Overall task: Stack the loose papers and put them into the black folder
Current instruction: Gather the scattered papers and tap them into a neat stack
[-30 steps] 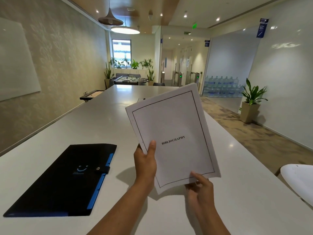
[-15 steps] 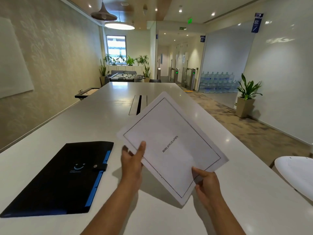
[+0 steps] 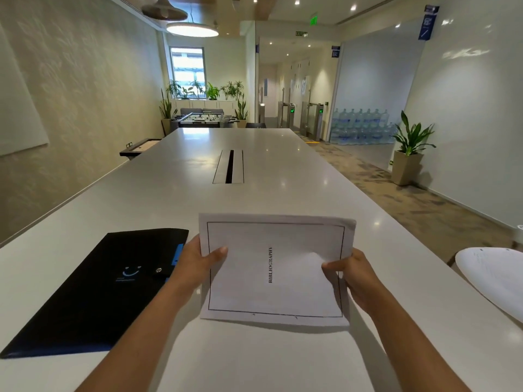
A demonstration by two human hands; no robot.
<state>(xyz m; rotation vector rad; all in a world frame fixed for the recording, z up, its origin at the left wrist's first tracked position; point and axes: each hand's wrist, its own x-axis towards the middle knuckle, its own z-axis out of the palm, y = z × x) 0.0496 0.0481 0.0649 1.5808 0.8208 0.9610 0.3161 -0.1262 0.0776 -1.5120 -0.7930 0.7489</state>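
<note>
- Head view: the papers (image 3: 276, 267), top sheet marked BIBLIOGRAPHY, are held landscape just above the white tabletop (image 3: 283, 171). The left hand (image 3: 198, 264) pinches the left edge, thumb on top; the right hand (image 3: 351, 274) pinches the right edge. Both grips hold paper, neither open.
- The black folder (image 3: 93, 284) lies flat and snapped shut, just left of the papers, beside the left hand.
- To do this step well, I judge: tap the lower edge on the tabletop to square the sheets, keeping both pinches light so they can slide level.
- Then keep one hand on the stack and free the other for the folder's snap.
</note>
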